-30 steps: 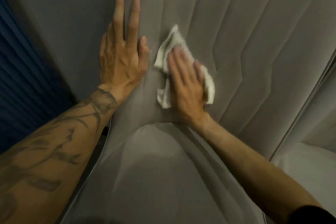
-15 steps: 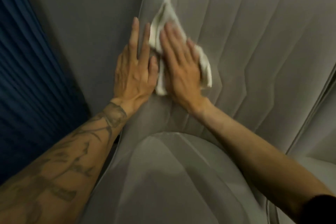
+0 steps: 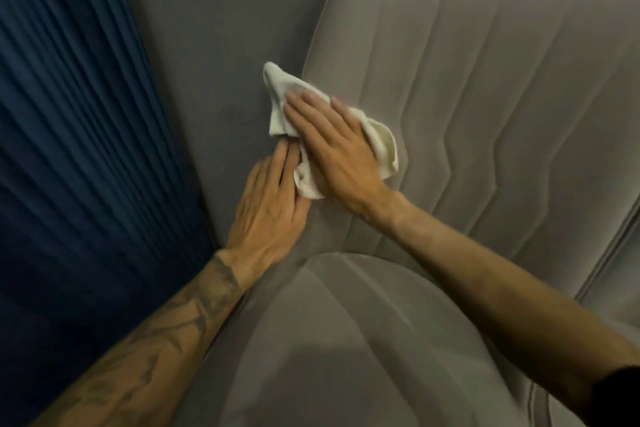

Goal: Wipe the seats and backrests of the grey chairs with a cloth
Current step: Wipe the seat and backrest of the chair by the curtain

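Cloth (image 3: pixel 382 144): 1, cream-white and crumpled, pressed against the left edge of the backrest (image 3: pixel 502 45), its top corner reaching past that edge over the grey wall (image 3: pixel 214 45). Chair (image 3: pixel 519 184): 1 in full view, grey, padded, with stitched zigzag channels and its seat (image 3: pixel 346 340) below. Hands: 2. The right hand (image 3: pixel 336 152) lies flat on the cloth, fingers straight, clasping nothing. The left hand (image 3: pixel 266 208) rests flat just beside it, fingers straight, tips touching the cloth. 1 blue pleated curtain (image 3: pixel 69 149) hangs left.
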A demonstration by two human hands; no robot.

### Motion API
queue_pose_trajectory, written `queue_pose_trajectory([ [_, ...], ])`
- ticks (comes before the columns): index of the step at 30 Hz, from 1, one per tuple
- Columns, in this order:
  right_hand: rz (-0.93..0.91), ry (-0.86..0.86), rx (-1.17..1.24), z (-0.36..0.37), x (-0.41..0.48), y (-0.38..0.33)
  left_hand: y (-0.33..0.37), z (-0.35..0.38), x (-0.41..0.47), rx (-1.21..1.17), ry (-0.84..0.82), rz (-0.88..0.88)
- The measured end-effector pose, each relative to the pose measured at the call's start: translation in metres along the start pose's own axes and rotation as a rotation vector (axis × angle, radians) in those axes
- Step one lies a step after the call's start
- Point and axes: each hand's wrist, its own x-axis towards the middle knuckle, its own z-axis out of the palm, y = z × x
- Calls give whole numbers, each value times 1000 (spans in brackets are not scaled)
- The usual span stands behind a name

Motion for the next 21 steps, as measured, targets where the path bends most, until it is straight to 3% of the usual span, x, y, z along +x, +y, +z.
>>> queue_pose_trajectory([
  [3,-81,45,-118,-16,31,33,-7,-1,-28,59,-79,9],
  [7,118,222,-162,-27,67,47,-2,-3,-30,72,-91,0],
  [9,96,103,-80,-9,38,12,-1,-6,-30,69,-122,-16],
  [12,-113,-151,-46,6,-17,-17,-5,-11,-41,121,-166,-20],
  [15,-204,-138,-130,-3,-3,5,-10,-12,-53,89,-206,-9],
  [19,52,96,-84,-5,22,18,-5,-10,-53,37,-207,-17],
  [21,171,124,41,14,5,-5,-5,-11,-55,11,-218,-35],
])
